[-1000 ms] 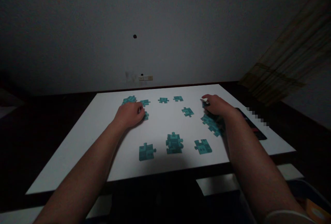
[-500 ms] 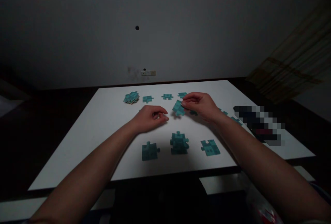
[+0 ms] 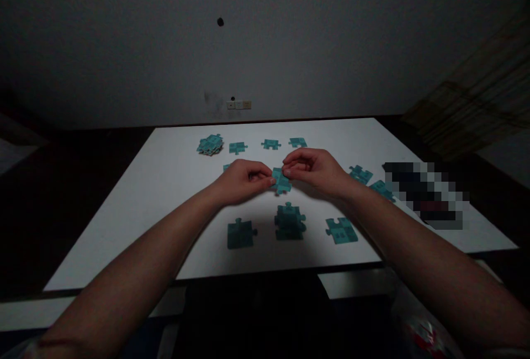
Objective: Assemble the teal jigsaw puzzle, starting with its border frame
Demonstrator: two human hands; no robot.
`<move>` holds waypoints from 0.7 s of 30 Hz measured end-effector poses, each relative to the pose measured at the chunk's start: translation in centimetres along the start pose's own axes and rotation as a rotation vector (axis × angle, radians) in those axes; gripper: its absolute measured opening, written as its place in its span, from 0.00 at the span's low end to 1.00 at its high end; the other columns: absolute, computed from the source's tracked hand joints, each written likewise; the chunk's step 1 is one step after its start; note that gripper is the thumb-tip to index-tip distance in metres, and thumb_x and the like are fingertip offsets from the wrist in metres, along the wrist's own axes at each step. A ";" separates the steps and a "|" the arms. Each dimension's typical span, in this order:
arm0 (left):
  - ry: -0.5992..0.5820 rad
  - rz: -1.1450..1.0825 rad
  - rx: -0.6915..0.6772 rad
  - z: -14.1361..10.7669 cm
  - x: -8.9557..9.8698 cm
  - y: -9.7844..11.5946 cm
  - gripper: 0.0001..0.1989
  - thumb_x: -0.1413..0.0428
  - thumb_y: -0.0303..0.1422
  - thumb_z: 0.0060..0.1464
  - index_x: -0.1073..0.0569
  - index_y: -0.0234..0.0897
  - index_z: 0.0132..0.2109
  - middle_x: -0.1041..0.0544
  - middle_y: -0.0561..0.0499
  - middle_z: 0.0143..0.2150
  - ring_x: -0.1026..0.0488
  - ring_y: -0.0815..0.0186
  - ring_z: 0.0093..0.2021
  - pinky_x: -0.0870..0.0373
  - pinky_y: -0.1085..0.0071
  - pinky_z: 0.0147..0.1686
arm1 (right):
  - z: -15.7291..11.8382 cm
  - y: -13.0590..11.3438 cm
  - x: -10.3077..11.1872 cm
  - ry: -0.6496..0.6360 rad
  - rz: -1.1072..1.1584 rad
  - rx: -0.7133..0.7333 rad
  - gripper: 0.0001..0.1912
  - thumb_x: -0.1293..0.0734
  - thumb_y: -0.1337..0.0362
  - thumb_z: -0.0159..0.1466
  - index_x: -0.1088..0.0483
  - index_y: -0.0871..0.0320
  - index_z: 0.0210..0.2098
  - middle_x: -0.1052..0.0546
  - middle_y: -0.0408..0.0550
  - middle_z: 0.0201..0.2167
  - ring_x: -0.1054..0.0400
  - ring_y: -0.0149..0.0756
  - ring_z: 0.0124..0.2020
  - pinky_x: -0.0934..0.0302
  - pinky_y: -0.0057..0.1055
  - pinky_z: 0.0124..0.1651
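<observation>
A teal puzzle piece (image 3: pixel 282 181) is held above the middle of the white table (image 3: pixel 144 199). My left hand (image 3: pixel 244 181) pinches its left edge, and my right hand (image 3: pixel 312 170) pinches its upper right edge. Nearer the front edge lie a single teal piece (image 3: pixel 240 234), a small overlapping stack of pieces (image 3: pixel 290 222) and another single piece (image 3: pixel 342 231). Part of a piece (image 3: pixel 226 167) shows behind my left hand. Whatever lies beneath my right hand is hidden.
Along the back are a pile of teal pieces (image 3: pixel 210 144) and three single pieces (image 3: pixel 238 147), (image 3: pixel 271 144), (image 3: pixel 298 142). To the right lie two more pieces (image 3: pixel 360 174), (image 3: pixel 382 189) and a blurred dark object (image 3: pixel 422 193). A wall with sockets (image 3: pixel 239 105) stands behind.
My left hand has closed on the left edge of the piece, which my right hand alone held before. The piece has turned more upright and moved slightly left. The view has shifted a little.
</observation>
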State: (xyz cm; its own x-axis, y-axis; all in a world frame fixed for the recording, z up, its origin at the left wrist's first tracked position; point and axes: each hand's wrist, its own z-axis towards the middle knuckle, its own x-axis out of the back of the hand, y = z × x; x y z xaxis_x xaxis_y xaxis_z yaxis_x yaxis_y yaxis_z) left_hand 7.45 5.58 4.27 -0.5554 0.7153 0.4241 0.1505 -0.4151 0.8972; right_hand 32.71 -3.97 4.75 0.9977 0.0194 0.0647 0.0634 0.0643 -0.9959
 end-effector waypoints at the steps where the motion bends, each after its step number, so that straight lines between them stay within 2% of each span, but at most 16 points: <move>1: 0.002 -0.005 0.004 0.0 -0.1 0.0 0.12 0.34 0.42 0.64 0.14 0.37 0.43 0.20 0.52 0.30 0.30 0.69 0.29 0.35 0.71 0.31 | 0.0 0.2 -0.1 -0.018 0.011 0.009 0.22 0.12 0.55 0.57 0.17 0.52 0.45 0.13 0.48 0.40 0.16 0.42 0.42 0.18 0.42 0.52; 6: 0.059 0.004 0.006 0.1 -0.3 -0.6 0.11 0.35 0.40 0.65 0.14 0.36 0.43 0.17 0.50 0.33 0.26 0.68 0.31 0.32 0.72 0.32 | -0.6 0.9 -1.0 -0.112 0.002 0.029 0.27 0.15 0.60 0.60 0.19 0.51 0.58 0.16 0.46 0.45 0.21 0.34 0.35 0.24 0.34 0.40; 8: 0.093 0.005 -0.016 0.2 -0.5 -0.9 0.11 0.34 0.40 0.66 0.14 0.37 0.44 0.16 0.50 0.34 0.23 0.67 0.33 0.29 0.71 0.34 | -1.0 0.9 -1.4 -0.153 -0.057 0.006 0.26 0.17 0.62 0.62 0.20 0.51 0.59 0.17 0.43 0.39 0.25 0.32 0.31 0.30 0.31 0.34; 10: 0.108 -0.001 -0.032 0.3 -0.6 -1.0 0.11 0.33 0.41 0.66 0.15 0.37 0.44 0.15 0.50 0.35 0.21 0.65 0.35 0.27 0.70 0.35 | -1.1 0.8 -1.8 -0.156 -0.116 -0.012 0.20 0.19 0.62 0.63 0.19 0.52 0.54 0.20 0.40 0.32 0.28 0.33 0.29 0.34 0.31 0.32; 13: 0.133 -0.023 -0.044 0.5 -0.5 -0.8 0.11 0.33 0.41 0.67 0.16 0.37 0.46 0.14 0.49 0.37 0.19 0.64 0.36 0.24 0.69 0.37 | -0.8 0.5 -1.8 -0.081 -0.146 -0.013 0.13 0.18 0.59 0.62 0.20 0.53 0.44 0.21 0.41 0.29 0.27 0.35 0.30 0.33 0.33 0.34; 15: 0.151 -0.051 -0.038 0.5 -0.4 -0.7 0.11 0.33 0.39 0.66 0.17 0.37 0.48 0.15 0.48 0.36 0.19 0.64 0.36 0.23 0.68 0.37 | -0.5 0.3 -1.5 -0.008 -0.125 -0.014 0.15 0.17 0.57 0.60 0.23 0.52 0.40 0.19 0.44 0.29 0.23 0.38 0.32 0.30 0.35 0.35; 18: 0.159 -0.105 -0.015 0.6 -0.3 -0.7 0.15 0.30 0.36 0.61 0.18 0.36 0.52 0.15 0.49 0.35 0.19 0.64 0.35 0.23 0.69 0.36 | -0.1 0.1 -1.1 0.088 -0.059 -0.001 0.20 0.15 0.57 0.56 0.27 0.50 0.39 0.17 0.43 0.31 0.18 0.43 0.35 0.27 0.36 0.36; 21: 0.175 -0.130 -0.025 0.7 -0.3 -0.8 0.15 0.30 0.37 0.60 0.17 0.36 0.51 0.15 0.49 0.37 0.19 0.65 0.35 0.22 0.68 0.37 | -0.2 0.0 -1.0 0.101 -0.019 -0.006 0.24 0.15 0.59 0.54 0.28 0.49 0.43 0.15 0.43 0.34 0.15 0.45 0.37 0.23 0.38 0.39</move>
State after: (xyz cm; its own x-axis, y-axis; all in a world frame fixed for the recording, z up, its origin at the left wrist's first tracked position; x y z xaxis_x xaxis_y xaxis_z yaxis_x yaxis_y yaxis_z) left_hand 8.10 6.11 3.48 -0.7028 0.6561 0.2748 0.0491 -0.3407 0.9389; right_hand 31.75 -4.15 4.64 0.9937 -0.0820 0.0769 0.0818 0.0577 -0.9950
